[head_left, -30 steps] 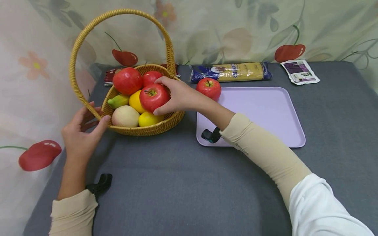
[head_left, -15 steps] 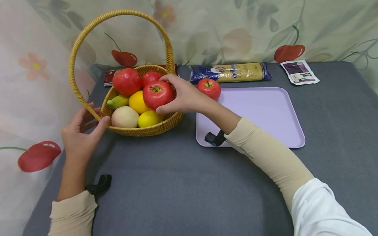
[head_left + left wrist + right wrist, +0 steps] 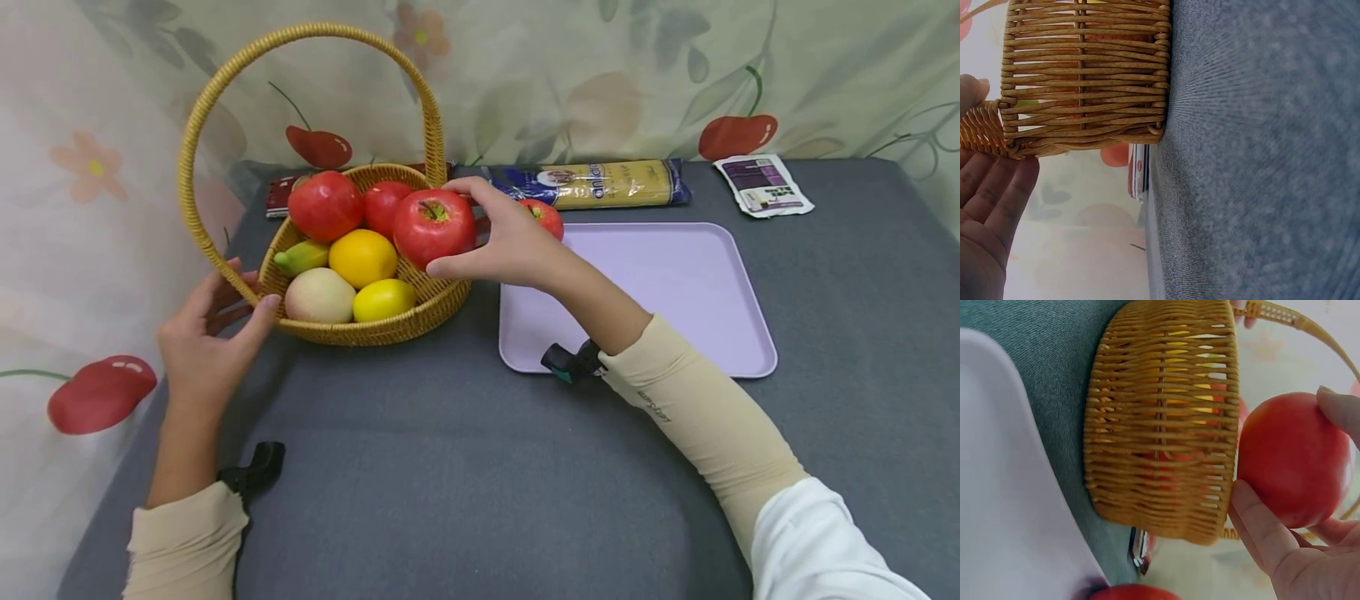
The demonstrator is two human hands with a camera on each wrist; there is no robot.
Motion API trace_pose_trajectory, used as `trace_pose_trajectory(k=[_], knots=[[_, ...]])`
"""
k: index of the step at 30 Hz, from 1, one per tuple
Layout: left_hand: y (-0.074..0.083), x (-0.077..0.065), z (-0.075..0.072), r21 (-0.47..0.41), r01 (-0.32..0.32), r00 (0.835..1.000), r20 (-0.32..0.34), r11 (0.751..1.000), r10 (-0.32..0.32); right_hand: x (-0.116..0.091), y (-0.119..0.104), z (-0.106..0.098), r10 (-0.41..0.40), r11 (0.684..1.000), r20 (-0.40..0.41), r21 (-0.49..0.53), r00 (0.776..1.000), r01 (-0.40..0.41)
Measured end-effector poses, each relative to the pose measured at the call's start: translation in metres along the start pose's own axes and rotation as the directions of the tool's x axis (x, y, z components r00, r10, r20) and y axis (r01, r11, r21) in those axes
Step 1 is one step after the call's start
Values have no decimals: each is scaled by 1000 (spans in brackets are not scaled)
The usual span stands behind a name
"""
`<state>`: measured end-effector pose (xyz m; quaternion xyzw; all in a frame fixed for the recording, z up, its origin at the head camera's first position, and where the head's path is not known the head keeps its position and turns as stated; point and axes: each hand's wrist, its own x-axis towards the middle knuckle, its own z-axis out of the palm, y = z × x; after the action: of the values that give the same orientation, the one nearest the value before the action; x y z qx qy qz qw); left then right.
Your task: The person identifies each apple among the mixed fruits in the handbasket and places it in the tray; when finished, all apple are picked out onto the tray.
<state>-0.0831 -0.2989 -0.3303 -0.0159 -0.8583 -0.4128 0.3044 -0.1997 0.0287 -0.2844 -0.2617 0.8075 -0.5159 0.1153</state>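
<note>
In the head view my right hand (image 3: 517,246) grips a red apple (image 3: 433,229) with thumb and fingers, over the right side of a wicker basket (image 3: 375,335). The right wrist view shows this apple (image 3: 1294,459) just above the basket's rim. My left hand (image 3: 206,342) holds the foot of the basket's tall handle (image 3: 193,137), thumb on one side and fingers on the other. Inside the basket are a large red fruit (image 3: 325,206), another red fruit (image 3: 385,207), an orange (image 3: 363,258), a lemon (image 3: 384,300), a pale peach (image 3: 320,295) and a green-yellow banana (image 3: 302,258).
A lilac tray (image 3: 637,300) lies right of the basket, with a second red apple (image 3: 547,218) at its back left corner, partly behind my right hand. Behind it are a pasta pack (image 3: 615,183) and a white-and-purple packet (image 3: 763,185). A dark red packet (image 3: 279,198) shows behind the basket.
My right hand has moved the apple up and right from the fruit to the basket's right side, uncovering the orange and lemon. The left hand has stayed at the handle.
</note>
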Motion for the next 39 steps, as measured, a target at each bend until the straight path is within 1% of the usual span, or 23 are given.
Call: trace_pose_trajectory(k=[5,8,14,21,24,27,35,39], knots=[[9,-1,1,-41,-34,999,-9,999,34,-9,1,-9,6,1000,-46,1,999,-6],[10,-1,1,-58,-46,999,-15,997,45,-13,2,-14,5,1000,-69,7,998,-4],[6,0,1,-62,-14,1000,-3,998,14,-19,7,-25,22,998,-102,69,995,-15],[-10,2,2,-44,0,1000,12,999,1,-24,14,-39,65,993,-139,110,988,-50],[-13,2,2,-31,12,1000,15,999,-11,-26,14,-46,90,990,-158,122,983,-71],[-12,2,2,-25,20,1000,17,999,-19,-29,16,-53,105,989,-178,123,978,-84],[0,0,2,-31,15,1000,17,999,-15,-35,20,-77,133,986,-249,132,959,-103],[-2,0,2,-30,20,1000,15,999,-19,-37,24,-87,179,980,-262,128,948,-150]])
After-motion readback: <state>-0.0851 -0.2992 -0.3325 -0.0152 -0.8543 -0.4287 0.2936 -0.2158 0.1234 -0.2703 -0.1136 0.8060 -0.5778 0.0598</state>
